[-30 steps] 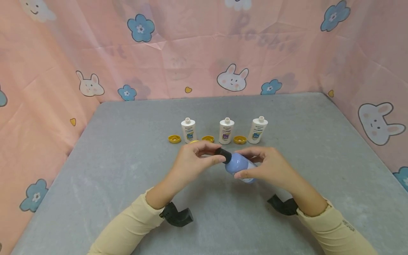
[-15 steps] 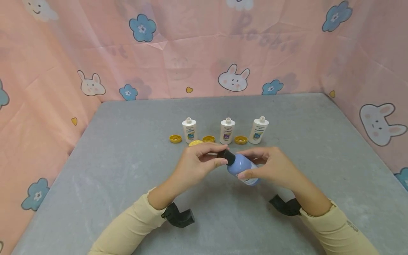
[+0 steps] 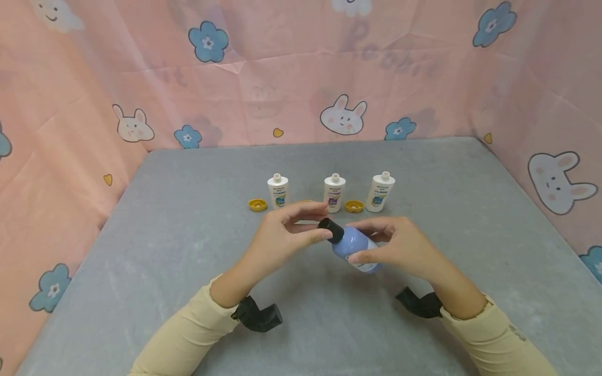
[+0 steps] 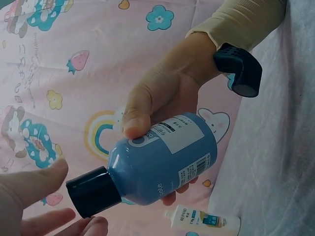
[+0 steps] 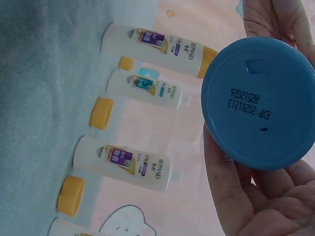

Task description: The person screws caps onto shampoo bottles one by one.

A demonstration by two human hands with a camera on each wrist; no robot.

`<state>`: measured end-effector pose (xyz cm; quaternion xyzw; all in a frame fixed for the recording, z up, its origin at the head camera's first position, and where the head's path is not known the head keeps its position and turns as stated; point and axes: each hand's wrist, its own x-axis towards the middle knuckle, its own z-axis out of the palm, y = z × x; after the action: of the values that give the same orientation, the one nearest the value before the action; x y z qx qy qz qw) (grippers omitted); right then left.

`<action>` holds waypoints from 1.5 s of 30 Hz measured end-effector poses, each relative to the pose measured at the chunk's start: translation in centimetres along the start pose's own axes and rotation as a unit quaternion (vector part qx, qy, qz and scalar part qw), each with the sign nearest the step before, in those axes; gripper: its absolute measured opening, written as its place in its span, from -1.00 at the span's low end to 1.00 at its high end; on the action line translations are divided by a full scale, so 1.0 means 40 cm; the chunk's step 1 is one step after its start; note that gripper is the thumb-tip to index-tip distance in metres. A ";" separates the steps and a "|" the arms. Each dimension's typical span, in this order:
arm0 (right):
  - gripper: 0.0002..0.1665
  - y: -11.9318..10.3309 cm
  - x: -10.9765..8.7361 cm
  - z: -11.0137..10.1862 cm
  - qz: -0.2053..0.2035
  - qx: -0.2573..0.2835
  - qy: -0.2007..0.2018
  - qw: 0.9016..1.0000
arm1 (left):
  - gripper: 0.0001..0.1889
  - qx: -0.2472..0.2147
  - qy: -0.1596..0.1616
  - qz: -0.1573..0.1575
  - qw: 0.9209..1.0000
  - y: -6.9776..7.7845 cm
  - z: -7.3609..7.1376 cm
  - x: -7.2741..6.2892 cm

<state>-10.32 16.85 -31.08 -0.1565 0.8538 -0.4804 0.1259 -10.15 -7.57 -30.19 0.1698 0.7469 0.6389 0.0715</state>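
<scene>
My right hand (image 3: 400, 248) grips a blue bottle (image 3: 354, 242) around its body, holding it tilted above the grey table. Its black cap (image 3: 332, 230) points up and to the left. Around that cap sits my left hand (image 3: 282, 232) with its fingers loosened. In the left wrist view a gap separates the thumb from the black cap (image 4: 93, 191), while the other fingertips lie close under it; whether they touch I cannot tell. The right wrist view shows the bottle's round base (image 5: 258, 103) with a printed date.
Behind the hands stand white bottles without caps (image 3: 279, 194), (image 3: 334, 194), (image 3: 380, 193). Yellow caps (image 3: 257, 204) lie beside them. Another white bottle (image 5: 157, 49) wears its yellow cap, hidden by my left hand in the head view. Pink printed cloth (image 3: 263, 78) surrounds the grey table (image 3: 164, 235).
My left fingers have loosened from the black cap, which they pinched earlier. My right hand keeps its hold on the blue bottle, almost unmoved.
</scene>
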 end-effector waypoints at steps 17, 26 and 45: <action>-0.34 -0.002 0.002 -0.002 0.002 -0.006 0.004 1.000 | -0.68 0.046 -0.005 -0.030 0.998 -0.006 -0.006 0.005; -0.33 -0.001 0.003 -0.004 0.002 -0.006 0.001 1.000 | -0.52 0.001 -0.052 -0.007 0.999 0.002 -0.015 0.004; -0.33 -0.003 0.002 0.000 0.001 -0.007 -0.007 1.000 | -0.75 0.064 -0.022 -0.039 0.997 0.001 -0.012 0.005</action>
<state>-10.40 16.76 -30.96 -0.1598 0.8564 -0.4733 0.1308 -10.47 -7.95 -30.05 0.1591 0.7908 0.5823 0.1017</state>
